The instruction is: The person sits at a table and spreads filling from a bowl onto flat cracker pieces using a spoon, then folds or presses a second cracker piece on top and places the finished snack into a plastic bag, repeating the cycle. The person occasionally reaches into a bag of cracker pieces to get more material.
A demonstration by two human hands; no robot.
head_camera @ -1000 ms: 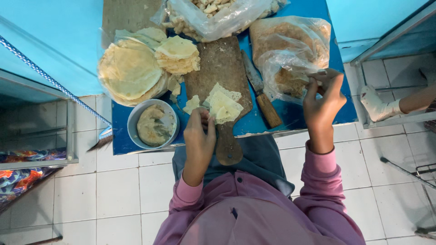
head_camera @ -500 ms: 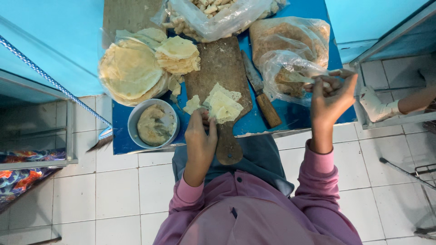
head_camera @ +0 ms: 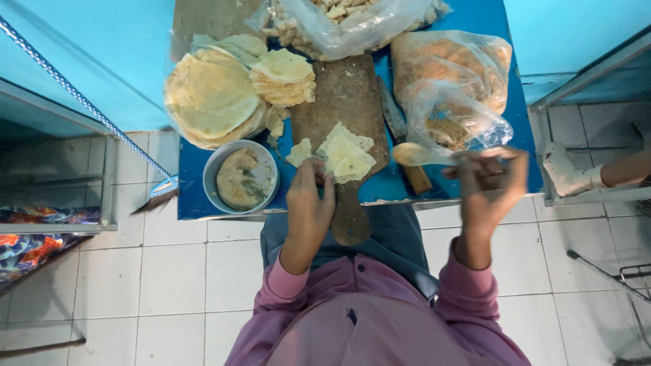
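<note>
A blue table (head_camera: 196, 196) carries everything. At its far left corner lies a stack of round flat wrappers (head_camera: 211, 95); along the far edge a clear bag of pale pieces (head_camera: 352, 20), and toward the right edge a second plastic bag (head_camera: 451, 74) with brownish filling. A wooden board (head_camera: 342, 102) runs down the middle, its handle overhanging the near edge. A grey bowl (head_camera: 241, 177) of paste sits at the near left edge.

On the board, close to the near edge, lies a small pile of cut wrapper squares (head_camera: 346, 156). The left hand (head_camera: 308, 210) rests on them, fingers curled down and pinching a sheet. These sheets look thin, limp and easily torn, best lifted by a corner.

The right hand (head_camera: 488, 186) hovers near the table's near right corner, fingers closed around a spoon (head_camera: 417, 154).
</note>
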